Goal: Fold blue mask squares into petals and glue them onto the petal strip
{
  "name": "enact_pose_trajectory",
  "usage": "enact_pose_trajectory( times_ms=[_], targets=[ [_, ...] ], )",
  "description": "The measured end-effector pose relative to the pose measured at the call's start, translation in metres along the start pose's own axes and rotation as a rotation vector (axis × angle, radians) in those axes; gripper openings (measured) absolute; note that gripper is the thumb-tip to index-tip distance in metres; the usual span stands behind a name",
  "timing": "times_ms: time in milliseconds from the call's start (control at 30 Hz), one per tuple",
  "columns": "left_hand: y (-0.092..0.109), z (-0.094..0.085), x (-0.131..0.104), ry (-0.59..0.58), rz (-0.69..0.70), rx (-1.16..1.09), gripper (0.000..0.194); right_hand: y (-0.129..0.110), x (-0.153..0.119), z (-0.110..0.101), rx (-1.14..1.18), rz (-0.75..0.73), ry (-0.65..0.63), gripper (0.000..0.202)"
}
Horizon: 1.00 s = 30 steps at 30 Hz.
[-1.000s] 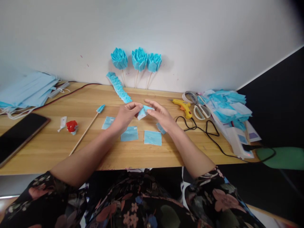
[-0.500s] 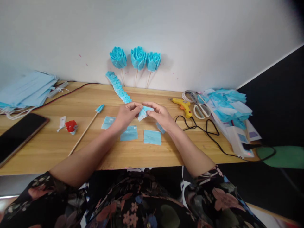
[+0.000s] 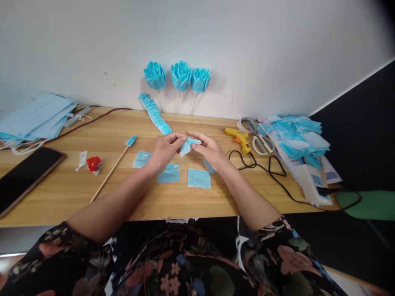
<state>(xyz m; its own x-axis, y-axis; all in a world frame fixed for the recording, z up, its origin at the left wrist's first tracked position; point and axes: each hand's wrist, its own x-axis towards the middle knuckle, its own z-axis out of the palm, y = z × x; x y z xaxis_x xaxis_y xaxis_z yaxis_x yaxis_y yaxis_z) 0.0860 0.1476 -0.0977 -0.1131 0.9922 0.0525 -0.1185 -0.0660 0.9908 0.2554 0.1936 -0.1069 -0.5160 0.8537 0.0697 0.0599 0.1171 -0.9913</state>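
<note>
Between my two hands is a small light-blue piece of mask fabric (image 3: pixel 185 148), partly folded, with a paler side showing. My left hand (image 3: pixel 166 150) pinches its left side, thumb on top. My right hand (image 3: pixel 210 149) pinches the right side the same way. Below them on the table lie flat blue rectangles of the same fabric, one a fabric rectangle (image 3: pixel 199 179) near the front; another is partly hidden under my right wrist. Just behind my hands a strip of folded blue petals (image 3: pixel 154 113) slants toward the wall.
Three blue fabric flowers (image 3: pixel 181 76) on sticks lean against the wall. Left are a stick with a blue tip (image 3: pixel 114 166), a red wrapper (image 3: pixel 94 164), a phone (image 3: pixel 29 176) and face masks (image 3: pixel 40 115). Right are a yellow glue gun (image 3: pixel 239 137), scissors (image 3: pixel 263 144), fabric pieces (image 3: pixel 298 135) and a power strip (image 3: pixel 313 185).
Both hands keep hold of the fabric piece with hardly any movement. The whole view has shifted very slightly.
</note>
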Motion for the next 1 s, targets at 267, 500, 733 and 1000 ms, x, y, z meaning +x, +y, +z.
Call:
enact_pose_trajectory(
  times_ms=[267,500,733,1000],
  targets=[
    [-0.009,0.0,0.002,0.02,0.022,-0.035,0.022,0.006,0.001,0.003,0.105,-0.001,-0.033,0.045],
    [-0.01,-0.002,0.004,-0.002,-0.007,-0.111,0.026,0.002,0.002,0.002,0.165,-0.02,-0.038,0.039],
    [-0.01,-0.007,0.005,-0.115,-0.004,-0.171,0.036,0.0,0.004,-0.004,0.153,-0.02,0.078,0.04],
    [-0.004,-0.009,0.004,-0.154,-0.064,-0.045,0.033,0.001,0.005,-0.006,0.133,-0.017,0.112,0.042]
  ],
)
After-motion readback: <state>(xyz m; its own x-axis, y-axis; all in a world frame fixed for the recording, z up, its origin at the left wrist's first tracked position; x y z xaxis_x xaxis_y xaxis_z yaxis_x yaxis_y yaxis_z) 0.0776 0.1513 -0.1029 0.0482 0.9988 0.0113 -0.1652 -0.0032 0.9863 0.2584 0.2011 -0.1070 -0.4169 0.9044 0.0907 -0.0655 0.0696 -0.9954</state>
